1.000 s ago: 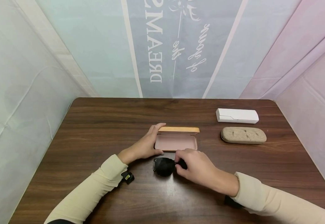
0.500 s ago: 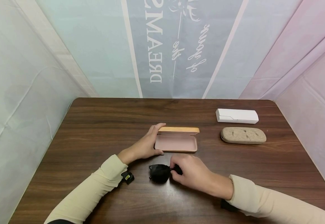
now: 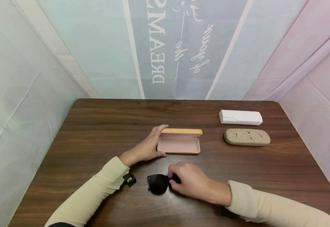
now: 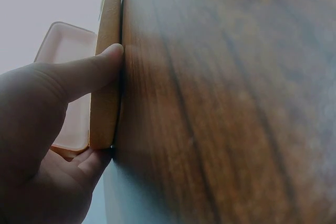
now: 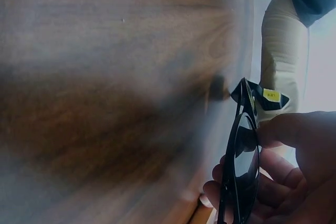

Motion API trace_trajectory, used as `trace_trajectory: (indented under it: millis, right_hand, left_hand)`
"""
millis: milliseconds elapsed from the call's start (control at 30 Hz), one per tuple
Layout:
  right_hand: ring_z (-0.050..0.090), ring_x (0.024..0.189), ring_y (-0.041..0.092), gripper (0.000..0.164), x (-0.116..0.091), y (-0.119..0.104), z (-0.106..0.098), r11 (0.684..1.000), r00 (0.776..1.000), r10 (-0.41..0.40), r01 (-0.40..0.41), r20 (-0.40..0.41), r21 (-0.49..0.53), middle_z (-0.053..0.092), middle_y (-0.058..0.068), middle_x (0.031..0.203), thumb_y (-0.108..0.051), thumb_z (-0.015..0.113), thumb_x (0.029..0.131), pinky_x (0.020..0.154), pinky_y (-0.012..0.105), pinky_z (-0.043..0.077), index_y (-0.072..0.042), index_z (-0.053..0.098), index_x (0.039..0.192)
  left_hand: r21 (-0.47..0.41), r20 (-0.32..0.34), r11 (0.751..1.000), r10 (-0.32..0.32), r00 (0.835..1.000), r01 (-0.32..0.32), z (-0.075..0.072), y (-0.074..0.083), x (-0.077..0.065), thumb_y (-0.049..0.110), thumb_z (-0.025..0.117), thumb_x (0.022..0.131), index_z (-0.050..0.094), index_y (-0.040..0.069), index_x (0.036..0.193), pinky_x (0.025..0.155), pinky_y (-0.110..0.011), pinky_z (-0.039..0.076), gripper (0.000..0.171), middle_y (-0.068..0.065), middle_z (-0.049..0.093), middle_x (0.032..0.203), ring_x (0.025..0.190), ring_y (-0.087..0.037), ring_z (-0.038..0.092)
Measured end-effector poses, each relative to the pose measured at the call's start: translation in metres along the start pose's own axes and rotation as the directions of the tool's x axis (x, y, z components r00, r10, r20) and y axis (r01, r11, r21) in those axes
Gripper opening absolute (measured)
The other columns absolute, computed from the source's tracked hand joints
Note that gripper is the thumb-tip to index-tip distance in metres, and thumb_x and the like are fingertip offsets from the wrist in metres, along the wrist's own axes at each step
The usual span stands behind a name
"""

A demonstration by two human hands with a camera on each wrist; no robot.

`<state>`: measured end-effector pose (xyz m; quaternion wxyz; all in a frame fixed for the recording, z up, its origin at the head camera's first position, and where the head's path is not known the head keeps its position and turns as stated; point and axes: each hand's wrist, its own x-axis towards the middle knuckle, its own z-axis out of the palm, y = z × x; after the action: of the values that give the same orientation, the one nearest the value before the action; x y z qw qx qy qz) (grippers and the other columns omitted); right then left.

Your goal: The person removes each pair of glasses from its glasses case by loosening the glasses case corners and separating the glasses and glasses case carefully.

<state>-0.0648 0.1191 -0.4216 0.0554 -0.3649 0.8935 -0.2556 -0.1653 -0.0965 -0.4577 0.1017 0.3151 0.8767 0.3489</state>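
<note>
On the brown table (image 3: 102,126), at its middle, sits the glasses case (image 3: 179,145) with its lid (image 3: 183,131) up, and the left hand (image 3: 146,148) is clamped on its left end. The thumb is at the front and the fingers go round the back, maybe so the case can't slide or tip. The lid is on the far side, so the pink inside faces the person, which should make it easy to reach. The black sunglasses (image 3: 157,184) are closer to the person than the case, near it but not touching it. The right hand (image 3: 191,181) has them pinched between thumb and finger, around the middle, likely because they balance well there. I can't tell if they touch the table. Their long way runs side to side, almost in line with the long way of the case, and one lens sticks out toward the left. Two other cases, a white one (image 3: 241,117) and a tan one (image 3: 247,137), lie off to the right, maybe to be out of the way
</note>
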Motion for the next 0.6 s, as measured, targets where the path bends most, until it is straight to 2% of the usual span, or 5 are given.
trace_trajectory:
  millis: [400,600]
  right_hand:
    - [0.050,0.070,-0.003,0.020,-0.001,-0.004,0.009,0.999,0.995,0.027,-0.031,0.099,0.041,0.062,-0.014,0.080,-0.016,0.078,0.085,0.059,0.020,0.045,-0.024,0.061,0.081]
    - [0.049,0.070,-0.003,0.020,-0.002,-0.008,0.012,0.999,0.995,0.019,-0.022,0.100,0.026,0.061,-0.015,0.079,-0.017,0.078,0.085,0.057,0.020,0.044,-0.025,0.060,0.080]
  left_hand:
    - [-0.004,0.003,1.000,-0.012,1.000,0.012,0.000,0.001,0.000,0.020,0.086,0.084,0.009,0.016,0.160,0.097,-0.044,0.050,0.109,-0.020,0.036,0.143,0.127,-0.031,0.051]
    - [-0.008,0.005,1.000,-0.017,1.000,0.017,-0.001,0.002,0.000,0.020,0.087,0.084,0.010,0.016,0.160,0.097,-0.044,0.050,0.108,-0.020,0.037,0.142,0.126,-0.032,0.051]
